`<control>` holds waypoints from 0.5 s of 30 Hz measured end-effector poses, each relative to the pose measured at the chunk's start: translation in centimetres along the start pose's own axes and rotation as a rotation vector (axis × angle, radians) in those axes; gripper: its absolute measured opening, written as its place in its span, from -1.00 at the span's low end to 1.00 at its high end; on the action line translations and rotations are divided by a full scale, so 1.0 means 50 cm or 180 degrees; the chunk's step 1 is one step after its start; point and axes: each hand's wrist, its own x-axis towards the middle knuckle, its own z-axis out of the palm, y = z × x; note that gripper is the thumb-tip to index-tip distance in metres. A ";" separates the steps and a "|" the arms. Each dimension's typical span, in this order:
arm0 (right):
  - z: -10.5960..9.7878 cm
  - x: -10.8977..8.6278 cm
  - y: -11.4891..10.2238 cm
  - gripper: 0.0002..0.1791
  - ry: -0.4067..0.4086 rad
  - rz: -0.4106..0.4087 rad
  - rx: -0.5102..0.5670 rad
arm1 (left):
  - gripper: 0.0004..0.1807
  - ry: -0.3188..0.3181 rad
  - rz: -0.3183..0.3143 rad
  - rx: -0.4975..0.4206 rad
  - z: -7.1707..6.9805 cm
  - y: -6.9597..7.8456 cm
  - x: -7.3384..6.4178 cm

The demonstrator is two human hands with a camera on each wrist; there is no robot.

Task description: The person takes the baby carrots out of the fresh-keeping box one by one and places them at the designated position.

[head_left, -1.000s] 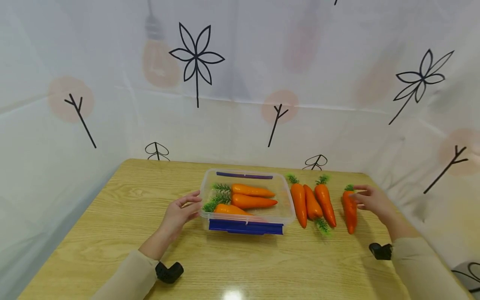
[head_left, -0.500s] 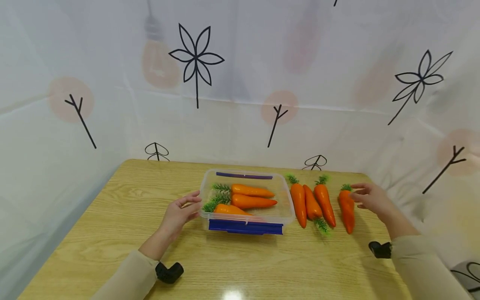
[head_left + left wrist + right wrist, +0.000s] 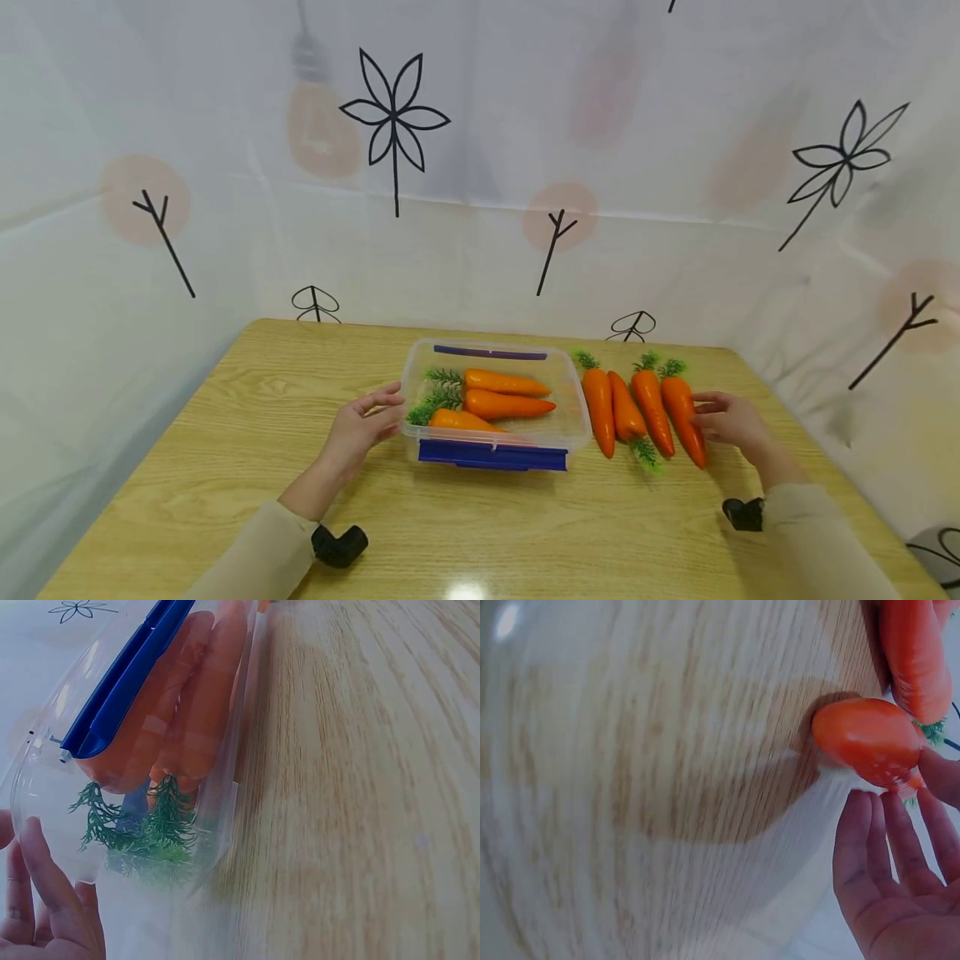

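Rightmost carrot (image 3: pixel 679 410) lies just left of the spread right grip (image 3: pixel 729 419), touching it; left grip (image 3: pixel 363 423), likewise spread, touches container (image 3: pixel 491 456).

Rightmost carrot (image 3: pixel 681 417) now farther left and more aslant, beside the next carrot (image 3: pixel 653 412)

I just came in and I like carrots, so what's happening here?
A person has their left hand against the end of a clear plastic container with blue clips. At least three carrots lie inside it. Four more lie side by side on the wooden table, to the container's right. The person's right hand is touching the rightmost carrot of those four.
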 end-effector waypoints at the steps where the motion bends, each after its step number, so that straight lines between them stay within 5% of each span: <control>1: 0.003 0.002 -0.002 -0.41 -0.0011 -0.0001 0.0007 | -0.71 0.0008 -0.0002 -0.0001 0.000 0.000 0.000; 15: 0.029 0.028 -0.016 -0.42 -0.0079 0.0035 -0.0018 | -0.72 0.0015 -0.0026 -0.0019 0.001 -0.001 0.002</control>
